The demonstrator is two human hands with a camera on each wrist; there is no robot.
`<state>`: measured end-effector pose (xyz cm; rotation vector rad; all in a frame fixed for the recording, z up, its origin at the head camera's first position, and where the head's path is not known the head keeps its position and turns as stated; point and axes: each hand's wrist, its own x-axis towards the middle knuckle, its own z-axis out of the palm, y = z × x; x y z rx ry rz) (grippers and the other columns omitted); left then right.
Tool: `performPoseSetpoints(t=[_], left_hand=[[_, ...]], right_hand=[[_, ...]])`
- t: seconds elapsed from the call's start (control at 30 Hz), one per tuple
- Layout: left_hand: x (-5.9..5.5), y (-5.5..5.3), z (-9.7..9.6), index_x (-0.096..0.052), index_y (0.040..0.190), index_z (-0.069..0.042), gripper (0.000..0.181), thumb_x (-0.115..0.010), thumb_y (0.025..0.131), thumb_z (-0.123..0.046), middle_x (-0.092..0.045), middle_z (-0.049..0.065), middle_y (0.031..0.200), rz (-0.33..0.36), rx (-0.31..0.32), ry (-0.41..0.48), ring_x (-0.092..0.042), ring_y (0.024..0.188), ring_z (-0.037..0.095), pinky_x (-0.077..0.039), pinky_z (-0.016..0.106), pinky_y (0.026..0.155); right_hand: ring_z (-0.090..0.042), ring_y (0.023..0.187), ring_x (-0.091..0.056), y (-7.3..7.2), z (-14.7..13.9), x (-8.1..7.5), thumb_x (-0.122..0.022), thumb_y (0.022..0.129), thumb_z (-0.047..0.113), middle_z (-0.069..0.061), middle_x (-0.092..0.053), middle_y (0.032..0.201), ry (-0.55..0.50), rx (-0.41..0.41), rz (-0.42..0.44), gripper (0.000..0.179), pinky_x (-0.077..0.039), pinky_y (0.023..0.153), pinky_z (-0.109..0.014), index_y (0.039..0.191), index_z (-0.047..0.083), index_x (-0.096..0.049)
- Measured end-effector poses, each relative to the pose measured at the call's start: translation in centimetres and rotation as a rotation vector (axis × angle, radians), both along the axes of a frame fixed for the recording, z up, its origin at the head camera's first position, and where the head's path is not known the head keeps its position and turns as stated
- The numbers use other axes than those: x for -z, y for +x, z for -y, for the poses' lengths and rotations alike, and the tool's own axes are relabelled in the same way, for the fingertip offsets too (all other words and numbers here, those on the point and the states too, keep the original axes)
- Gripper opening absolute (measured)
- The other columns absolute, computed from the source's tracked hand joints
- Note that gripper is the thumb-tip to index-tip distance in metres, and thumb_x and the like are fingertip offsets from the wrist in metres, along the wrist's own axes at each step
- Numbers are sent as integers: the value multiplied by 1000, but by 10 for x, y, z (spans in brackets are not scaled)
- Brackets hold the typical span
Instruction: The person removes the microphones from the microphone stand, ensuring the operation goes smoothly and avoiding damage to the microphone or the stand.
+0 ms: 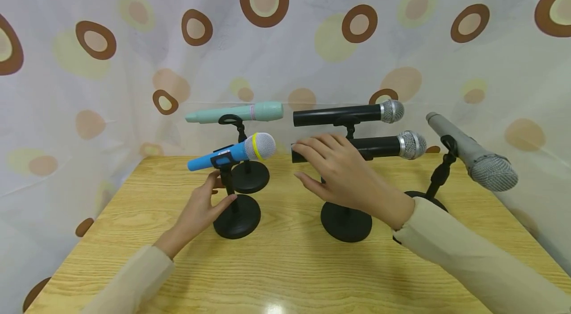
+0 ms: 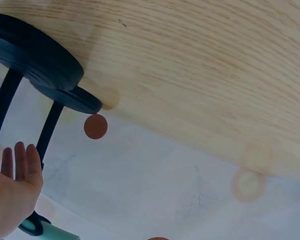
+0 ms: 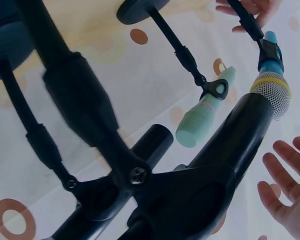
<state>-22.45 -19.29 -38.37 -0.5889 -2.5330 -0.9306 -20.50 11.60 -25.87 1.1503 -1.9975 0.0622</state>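
Observation:
My left hand [image 1: 199, 209] is at the black stand [image 1: 237, 217] of the blue microphone [image 1: 201, 161], with thumb and fingers spread on either side of its pole. That microphone has a silver mesh head and a yellow ring, and lies tilted in its clip. In the left wrist view, the fingers [image 2: 21, 162] look straight beside the pole. My right hand [image 1: 341, 170] hovers at the front black microphone [image 1: 379, 146], overlapping its handle, fingers loosely extended. The right wrist view shows those fingers [image 3: 285, 175] apart from the black handle [image 3: 240, 132]. Neither hand grips anything.
Behind stand a mint green microphone [image 1: 267, 111] and a second black microphone [image 1: 336, 115], each on a stand. A grey microphone [image 1: 461, 148] sits on a stand at the right, its head toward me. All stand on a wooden table [image 1: 285, 269] before a patterned cloth [image 1: 303, 66].

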Motion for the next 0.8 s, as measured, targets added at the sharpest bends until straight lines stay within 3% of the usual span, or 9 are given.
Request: performPoseSetpoints(t=[0.27,0.53,0.8], left_hand=[[3,-3,-7,-39,125,-6,48,-64,85,-14,-66,11,106,12,37,51,-66,90,22,-54,42,79],[6,-4,-10,-40,120,-6,39,-60,86,-9,-67,9,98,-12,64,87,-67,84,19,-56,33,76],[5,-5,-11,-40,118,-3,37,-59,87,-8,-66,10,93,2,66,98,-67,81,20,-56,33,72]], right_hand=[[-25,100,-55,-17,21,-7,-64,82,39,-8,-61,113,46,41,19,51,-44,88,-40,119,6,-54],[-23,100,-54,-29,40,-9,-59,84,45,-6,-59,115,103,80,75,53,-43,88,-38,122,8,-52],[-23,105,-54,-34,53,-10,-57,84,49,-5,-58,119,127,95,121,57,-44,86,-38,124,9,-50]])
